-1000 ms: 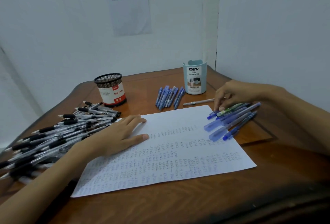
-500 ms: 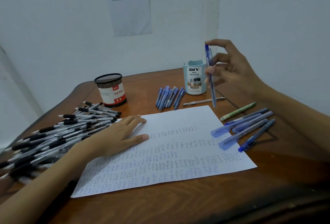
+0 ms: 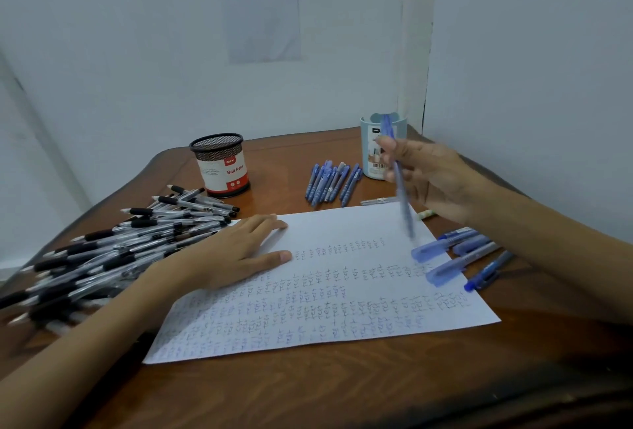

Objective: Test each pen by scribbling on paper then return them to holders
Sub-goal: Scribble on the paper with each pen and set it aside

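The brown wooden surface carries a scribbled paper, a heap of black pens at left, a mesh holder, a pale holder and a row of blue pens.

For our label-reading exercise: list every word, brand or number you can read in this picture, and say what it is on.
"Ball Pens": label of the black mesh holder.
Blue holder label: mostly hidden behind the right hand, unreadable.
Wall sheet: print too blurred.
Paper: scribbles only, no words.

blue pen motion-blurred | blue holder at 1 o'clock half hidden behind right grip | wall notice print unreadable | black pens cut at 9 o'clock edge
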`<state>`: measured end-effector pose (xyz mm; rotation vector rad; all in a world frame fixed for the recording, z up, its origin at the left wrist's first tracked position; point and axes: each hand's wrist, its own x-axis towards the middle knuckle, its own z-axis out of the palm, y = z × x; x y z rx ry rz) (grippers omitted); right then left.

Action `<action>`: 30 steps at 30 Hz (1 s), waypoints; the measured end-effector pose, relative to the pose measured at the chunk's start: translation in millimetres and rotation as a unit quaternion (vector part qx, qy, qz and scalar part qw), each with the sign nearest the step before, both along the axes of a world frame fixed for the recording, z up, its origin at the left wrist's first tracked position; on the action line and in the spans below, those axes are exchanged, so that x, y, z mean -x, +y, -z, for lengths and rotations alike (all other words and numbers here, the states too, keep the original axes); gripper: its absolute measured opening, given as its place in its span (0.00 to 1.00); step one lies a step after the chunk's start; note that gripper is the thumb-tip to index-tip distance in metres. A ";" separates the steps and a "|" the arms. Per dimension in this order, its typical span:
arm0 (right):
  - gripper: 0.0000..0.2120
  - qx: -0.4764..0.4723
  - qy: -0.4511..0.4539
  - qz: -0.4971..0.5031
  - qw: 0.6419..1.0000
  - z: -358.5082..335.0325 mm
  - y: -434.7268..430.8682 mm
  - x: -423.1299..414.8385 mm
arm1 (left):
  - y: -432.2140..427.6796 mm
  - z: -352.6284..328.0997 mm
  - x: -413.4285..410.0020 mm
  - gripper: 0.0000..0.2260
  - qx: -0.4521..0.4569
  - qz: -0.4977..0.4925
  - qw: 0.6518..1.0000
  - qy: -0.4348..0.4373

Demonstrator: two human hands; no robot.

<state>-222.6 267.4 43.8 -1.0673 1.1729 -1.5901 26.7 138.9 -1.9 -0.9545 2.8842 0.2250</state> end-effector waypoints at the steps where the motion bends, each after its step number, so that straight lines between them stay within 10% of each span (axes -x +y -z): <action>1: 0.13 -0.023 -0.029 0.006 0.999 4.0 -0.7 -2.2 | 0.1 -0.2 0.2 0.44 -0.002 -0.001 1.000 0.000; 6: 0.14 -0.090 -0.181 -0.024 0.979 20.7 -0.3 -17.1 | 5.0 -6.2 2.7 0.35 -0.019 -0.008 1.000 -0.012; 13: 0.25 -0.144 0.000 -0.178 0.973 25.2 17.4 -54.0 | -6.1 -15.9 -6.5 0.43 -0.070 -0.010 0.997 -0.023; 21: 0.14 0.001 0.035 0.027 0.999 42.9 7.7 -54.1 | 29.0 -5.1 11.0 0.33 -0.111 0.034 0.991 0.074; 30: 0.14 0.013 0.138 -0.044 0.989 39.6 7.7 -49.2 | 24.8 -16.7 3.2 0.40 -0.130 0.038 0.987 -0.091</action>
